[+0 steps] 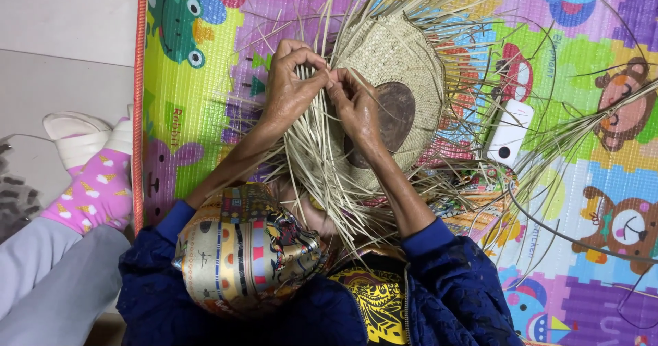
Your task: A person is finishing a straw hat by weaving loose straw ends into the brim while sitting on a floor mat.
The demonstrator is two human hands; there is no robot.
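- only thing close to a screen or package here is a white rectangular device (508, 133), rounded corners, lying flat on the colourful play mat (185, 92), at about 3 o'clock from the woven straw piece (401, 58)
- it has a small dark round spot near its lower end, with loose straw strands crossing over it
- can't tell if it's a phone or a power bank

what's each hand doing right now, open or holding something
Left hand: fingers pinched shut on straw strands at the woven hat.
Right hand: fingers closed on the same straw strands, beside the left.
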